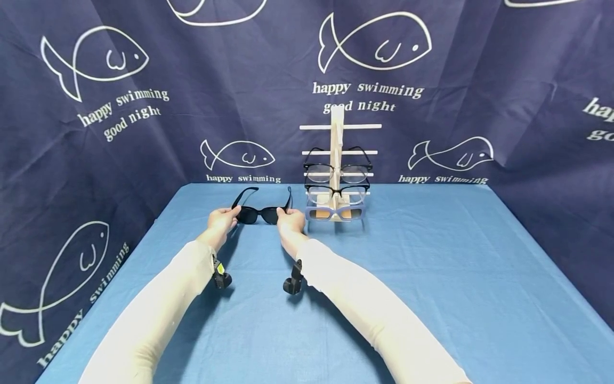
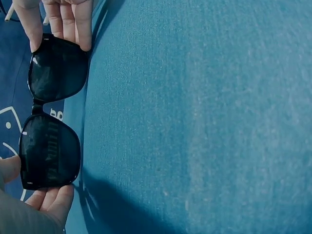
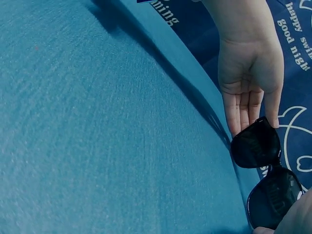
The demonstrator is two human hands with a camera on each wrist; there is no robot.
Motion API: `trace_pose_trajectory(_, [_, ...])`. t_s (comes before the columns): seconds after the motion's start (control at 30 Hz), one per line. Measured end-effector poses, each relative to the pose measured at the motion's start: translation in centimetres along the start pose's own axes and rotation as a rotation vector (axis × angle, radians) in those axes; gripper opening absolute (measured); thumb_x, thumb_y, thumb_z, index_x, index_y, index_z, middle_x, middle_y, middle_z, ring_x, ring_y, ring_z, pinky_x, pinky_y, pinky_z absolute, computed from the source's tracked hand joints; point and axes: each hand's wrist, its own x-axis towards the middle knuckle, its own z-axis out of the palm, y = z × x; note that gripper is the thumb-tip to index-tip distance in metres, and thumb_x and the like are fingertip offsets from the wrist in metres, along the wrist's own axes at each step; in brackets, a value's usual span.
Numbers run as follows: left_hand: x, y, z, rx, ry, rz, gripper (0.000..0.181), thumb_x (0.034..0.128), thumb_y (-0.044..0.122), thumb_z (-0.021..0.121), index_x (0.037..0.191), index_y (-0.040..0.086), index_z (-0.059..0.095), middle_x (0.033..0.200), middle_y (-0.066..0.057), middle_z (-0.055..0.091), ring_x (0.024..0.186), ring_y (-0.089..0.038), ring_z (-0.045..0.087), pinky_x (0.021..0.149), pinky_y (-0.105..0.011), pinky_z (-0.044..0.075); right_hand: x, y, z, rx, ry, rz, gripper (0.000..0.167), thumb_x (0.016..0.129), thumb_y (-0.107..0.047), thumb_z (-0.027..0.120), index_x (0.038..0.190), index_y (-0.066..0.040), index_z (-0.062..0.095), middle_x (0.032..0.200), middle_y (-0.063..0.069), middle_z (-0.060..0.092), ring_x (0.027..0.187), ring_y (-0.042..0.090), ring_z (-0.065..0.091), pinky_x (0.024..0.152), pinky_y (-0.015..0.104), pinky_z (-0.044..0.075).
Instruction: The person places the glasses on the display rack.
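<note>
Black sunglasses (image 1: 247, 215) with dark lenses are held at the left rear of the table, their arms unfolded and pointing away from me. My left hand (image 1: 222, 222) pinches one end of the frame, and my right hand (image 1: 292, 222) pinches the other. In the left wrist view both lenses of the sunglasses (image 2: 51, 151) face the camera, with thumbs and fingers at the two outer edges. The right wrist view shows the left hand (image 3: 251, 73) at the upper end of the sunglasses (image 3: 257, 146); only part of the right hand (image 3: 297, 217) appears there.
Right of my hands stands a wooden eyewear rack (image 1: 338, 120) with several crossbars. Two black-framed eyeglasses (image 1: 337, 191) and purple sunglasses (image 1: 314, 213) hang on it. A blue cloth (image 1: 431, 277) covers the table; a navy fish-print curtain (image 1: 268, 69) hangs behind.
</note>
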Motion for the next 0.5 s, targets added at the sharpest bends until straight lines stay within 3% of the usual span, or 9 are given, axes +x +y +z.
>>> trace_pose_trajectory(0.1, [0.1,-0.2,-0.2,0.000,-0.006,0.000,0.055,0.0985,0.028,0.055,0.142,-0.003,0.043,0.144,-0.019,0.047,0.126,-0.025,0.053,0.109,-0.029,0.045,-0.1,0.1,0.0,0.014,-0.010,-0.003,0.033,0.094,-0.024,0.065,0.119,-0.003,0.064,0.123,0.015,0.063,0.117,0.027,0.059,0.099,0.038,0.052])
trace_pose_trajectory(0.2, [0.3,-0.3,-0.3,-0.010,0.003,-0.001,0.054,0.0981,0.028,0.056,0.140,-0.005,0.044,0.138,-0.019,0.051,0.111,-0.018,0.060,0.108,-0.030,0.046,-0.2,0.1,0.0,0.021,-0.014,-0.011,0.034,0.094,-0.024,0.065,0.120,-0.002,0.063,0.124,0.015,0.063,0.118,0.027,0.058,0.100,0.038,0.051])
trace_pose_trajectory(0.37, [0.4,-0.3,-0.7,-0.030,0.016,0.002,0.053,0.0971,0.026,0.058,0.138,-0.006,0.046,0.106,-0.007,0.058,0.078,-0.004,0.058,0.106,-0.028,0.048,-0.6,-0.2,0.0,0.025,-0.019,-0.037,0.033,0.093,-0.024,0.066,0.117,-0.002,0.065,0.123,0.015,0.063,0.117,0.028,0.058,0.100,0.038,0.051])
trace_pose_trajectory(0.5, [0.2,-0.1,-1.1,-0.066,0.006,0.019,0.051,0.0967,0.024,0.059,0.136,-0.008,0.048,0.083,0.002,0.055,0.068,-0.002,0.055,0.102,-0.026,0.050,-0.8,-0.4,-0.1,0.026,-0.018,-0.058,0.032,0.093,-0.024,0.066,0.114,-0.001,0.065,0.121,0.015,0.063,0.116,0.028,0.058,0.099,0.038,0.051])
